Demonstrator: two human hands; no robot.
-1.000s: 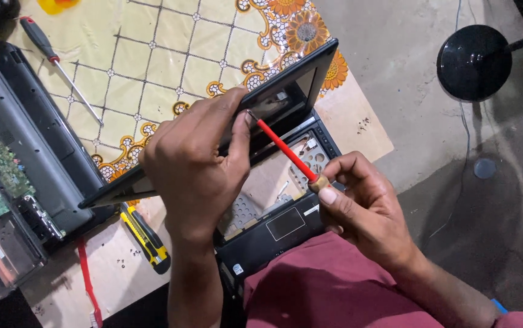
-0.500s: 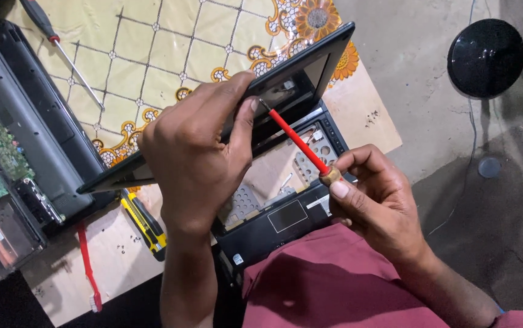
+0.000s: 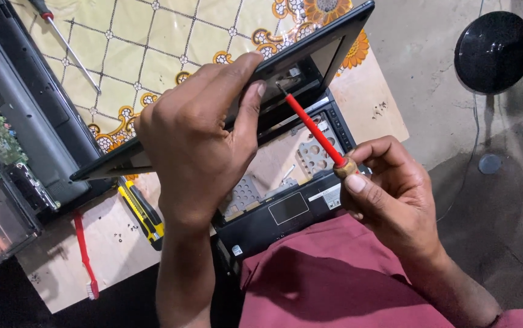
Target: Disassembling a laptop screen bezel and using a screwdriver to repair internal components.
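My left hand (image 3: 197,140) grips the top edge of a black laptop lid (image 3: 322,45), holding it tilted open over the base. The laptop base (image 3: 285,209) rests against my lap; its keyboard is gone and a metal plate with round holes shows. In my right hand (image 3: 389,194) is a thin red screwdriver (image 3: 313,130), its tip touching the lower inside of the lid close to the hinge.
A patterned yellow cloth (image 3: 146,48) covers the floor. On it lie a second screwdriver (image 3: 70,48), a yellow-black utility knife (image 3: 143,212) and a red toothbrush (image 3: 84,255). An opened grey laptop with a green board (image 3: 6,140) sits left. A black round base (image 3: 495,51) stands upper right.
The view has drawn closer. The screwdriver tip has stayed at the lid's lower inside edge, and my left hand has kept its hold on the lid.
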